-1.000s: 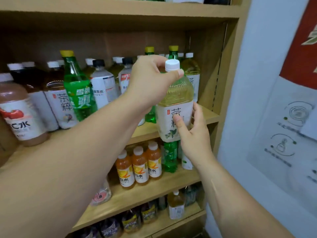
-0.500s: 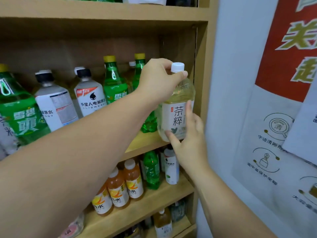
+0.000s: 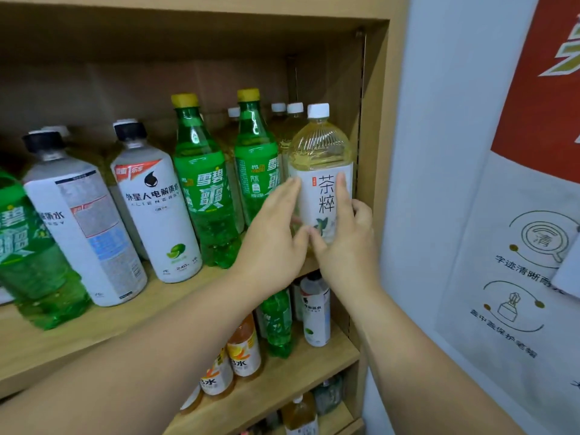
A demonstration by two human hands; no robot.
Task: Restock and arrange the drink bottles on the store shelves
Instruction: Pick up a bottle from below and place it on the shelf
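Note:
A pale yellow tea bottle (image 3: 320, 146) with a white cap and white label stands upright at the right end of the wooden shelf (image 3: 94, 328), close to the cabinet's side panel (image 3: 375, 120). My left hand (image 3: 273, 233) touches the label's left edge with straight fingers. My right hand (image 3: 348, 246) holds the bottle's lower right side, index finger laid up the label and the other fingers curled round it. The two thumbs meet low on the label. More white-capped tea bottles stand behind it.
Left of the tea bottle stand two green soda bottles (image 3: 255, 164) with yellow caps, then white electrolyte-drink bottles (image 3: 157, 208) with black caps. Orange drink bottles (image 3: 243, 350) and others fill the lower shelves. A poster (image 3: 518, 246) covers the wall on the right.
The tea bottle went from held in the air to standing on the shelf's right end. My left hand left the cap and dropped to the label. The camera moved closer and to the right.

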